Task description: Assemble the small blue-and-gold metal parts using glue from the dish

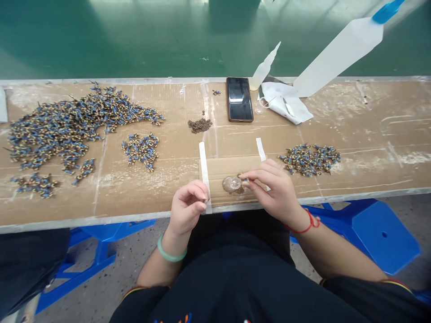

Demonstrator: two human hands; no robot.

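My right hand (271, 184) is closed in a pinch on a small blue piece (245, 180), just right of a small clear dish (231, 183). The dish stands on a cardboard patch (218, 166) near the table's front edge, with brown bits showing around its base. My left hand (190, 204) is closed too, thumb against forefinger, left of the dish by a white tape strip (204, 166). A tiny dark thing shows at its fingertips, too small to name. Behind the cardboard lies a little heap of small brown discs (200, 125).
A large heap of small blue-and-yellow parts (67, 121) spreads over the left. Smaller piles lie beside it (140, 150) and at right (310, 159). Behind are a phone (239, 99), a small dropper bottle (264, 69), a large white bottle (340, 56) and a white cloth (286, 103).
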